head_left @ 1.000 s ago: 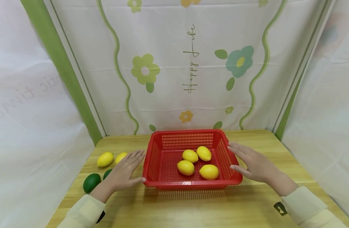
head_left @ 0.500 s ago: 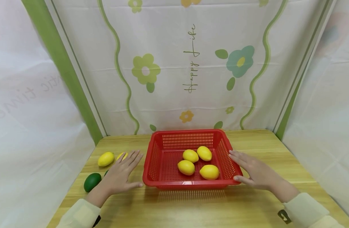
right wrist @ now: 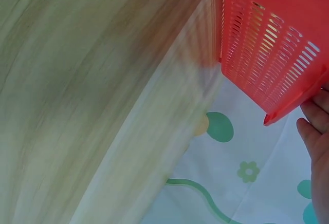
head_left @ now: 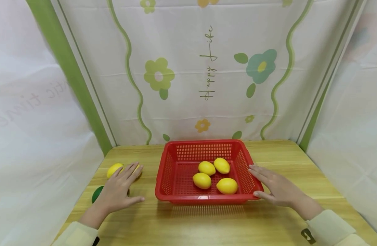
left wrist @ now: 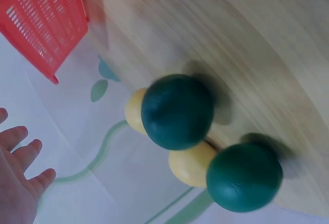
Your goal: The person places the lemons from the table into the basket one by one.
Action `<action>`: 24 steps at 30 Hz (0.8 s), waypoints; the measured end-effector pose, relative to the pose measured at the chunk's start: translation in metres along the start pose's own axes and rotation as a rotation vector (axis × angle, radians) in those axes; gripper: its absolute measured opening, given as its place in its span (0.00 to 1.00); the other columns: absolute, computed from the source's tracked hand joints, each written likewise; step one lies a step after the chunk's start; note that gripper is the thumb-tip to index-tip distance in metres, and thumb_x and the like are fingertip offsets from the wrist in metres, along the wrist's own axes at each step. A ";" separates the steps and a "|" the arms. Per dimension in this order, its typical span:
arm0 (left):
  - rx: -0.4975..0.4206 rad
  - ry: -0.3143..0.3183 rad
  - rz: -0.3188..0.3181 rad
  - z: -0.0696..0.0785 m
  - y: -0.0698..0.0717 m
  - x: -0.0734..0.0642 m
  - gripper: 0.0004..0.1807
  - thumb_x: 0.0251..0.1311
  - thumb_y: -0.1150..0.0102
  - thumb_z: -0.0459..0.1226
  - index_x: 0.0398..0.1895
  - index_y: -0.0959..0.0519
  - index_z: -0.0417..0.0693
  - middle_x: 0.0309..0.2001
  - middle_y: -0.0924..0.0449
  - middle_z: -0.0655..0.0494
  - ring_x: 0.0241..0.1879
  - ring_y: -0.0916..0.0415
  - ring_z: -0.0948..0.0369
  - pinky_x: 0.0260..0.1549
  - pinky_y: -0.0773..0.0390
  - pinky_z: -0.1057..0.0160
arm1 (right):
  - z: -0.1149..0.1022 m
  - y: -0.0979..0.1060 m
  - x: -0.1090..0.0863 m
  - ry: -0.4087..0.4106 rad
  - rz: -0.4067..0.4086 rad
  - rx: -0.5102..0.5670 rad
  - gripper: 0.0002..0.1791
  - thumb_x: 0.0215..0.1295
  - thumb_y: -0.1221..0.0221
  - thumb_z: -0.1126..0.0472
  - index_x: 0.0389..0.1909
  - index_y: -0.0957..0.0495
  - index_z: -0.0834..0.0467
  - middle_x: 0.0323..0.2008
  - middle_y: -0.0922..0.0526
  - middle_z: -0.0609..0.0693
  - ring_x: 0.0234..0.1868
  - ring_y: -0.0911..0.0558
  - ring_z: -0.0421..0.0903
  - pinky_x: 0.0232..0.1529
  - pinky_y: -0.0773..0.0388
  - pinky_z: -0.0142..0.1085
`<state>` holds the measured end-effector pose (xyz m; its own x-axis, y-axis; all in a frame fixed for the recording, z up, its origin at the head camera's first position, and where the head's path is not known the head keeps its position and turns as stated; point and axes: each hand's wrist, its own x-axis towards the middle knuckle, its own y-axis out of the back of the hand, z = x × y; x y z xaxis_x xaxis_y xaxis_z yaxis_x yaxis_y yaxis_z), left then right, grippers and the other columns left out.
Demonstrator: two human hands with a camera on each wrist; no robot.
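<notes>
Nearest, two pale sleeves, the left one (head_left: 76, 235) and the right one (head_left: 331, 227), reach in over the wooden table (head_left: 207, 229). The left hand (head_left: 116, 192) hangs above the table toward its left edge, palm down, fingers straight and slightly spread, thumb held out on the basket's side; it grips nothing. Partly beneath it in the head view, near the left edge, are two dark green fruits, the left one (head_left: 97, 194) showing past the wrist and the right one (left wrist: 177, 112) clear only in the left wrist view. The right hand (head_left: 276, 186) rests against the red basket (head_left: 207, 197), its fingers straight and close together along the right rim, its thumb set apart near the basket's near right corner. The basket stands midway between the table's left and right edges, toward the far edge. In it lie four lemons: a near left one (head_left: 202, 180), a near right one (head_left: 226, 186), and behind them two close together, left (head_left: 206, 168) and right (head_left: 221, 165). Beyond the green fruits, toward the table's far left corner, are two loose lemons, one (head_left: 114, 170) plainer to see, the other (head_left: 138, 169) largely covered by the left fingers. Past the far edge hangs a white curtain (head_left: 182, 106) with flowers and "Happy Life" lettering.
</notes>
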<state>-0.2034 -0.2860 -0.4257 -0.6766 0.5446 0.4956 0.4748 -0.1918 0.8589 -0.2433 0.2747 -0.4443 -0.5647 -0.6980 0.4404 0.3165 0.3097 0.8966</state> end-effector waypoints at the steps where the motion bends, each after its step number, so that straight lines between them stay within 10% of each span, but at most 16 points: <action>1: 0.004 0.008 -0.004 -0.001 0.001 -0.002 0.55 0.51 0.49 0.73 0.71 0.36 0.41 0.67 0.34 0.39 0.65 0.37 0.43 0.58 0.37 0.37 | 0.000 -0.001 0.000 0.004 0.005 0.002 0.41 0.52 0.30 0.48 0.63 0.29 0.67 0.63 0.28 0.61 0.60 0.26 0.59 0.67 0.49 0.26; 3: 0.016 0.023 -0.011 -0.004 0.003 -0.007 0.55 0.49 0.45 0.71 0.71 0.36 0.40 0.67 0.34 0.39 0.64 0.36 0.42 0.59 0.37 0.38 | 0.001 -0.002 -0.001 0.010 0.010 0.014 0.41 0.52 0.30 0.48 0.63 0.29 0.67 0.63 0.28 0.61 0.60 0.26 0.59 0.66 0.61 0.20; 11: 0.038 0.071 0.005 -0.013 0.009 -0.025 0.53 0.46 0.38 0.68 0.68 0.33 0.40 0.64 0.31 0.39 0.61 0.32 0.42 0.57 0.33 0.39 | 0.002 -0.004 -0.003 -0.015 -0.014 -0.004 0.41 0.55 0.32 0.44 0.63 0.29 0.66 0.64 0.28 0.59 0.61 0.27 0.57 0.53 0.25 0.51; 24: 0.036 0.141 0.036 -0.025 0.012 -0.047 0.53 0.41 0.31 0.64 0.69 0.32 0.45 0.59 0.26 0.39 0.52 0.25 0.39 0.44 0.24 0.39 | 0.001 -0.007 -0.005 -0.024 0.001 0.021 0.40 0.51 0.29 0.50 0.63 0.28 0.66 0.64 0.29 0.59 0.61 0.27 0.58 0.50 0.22 0.52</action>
<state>-0.1800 -0.3347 -0.4358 -0.7302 0.4173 0.5410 0.5181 -0.1780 0.8366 -0.2436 0.2769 -0.4523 -0.5825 -0.6821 0.4422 0.3009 0.3244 0.8968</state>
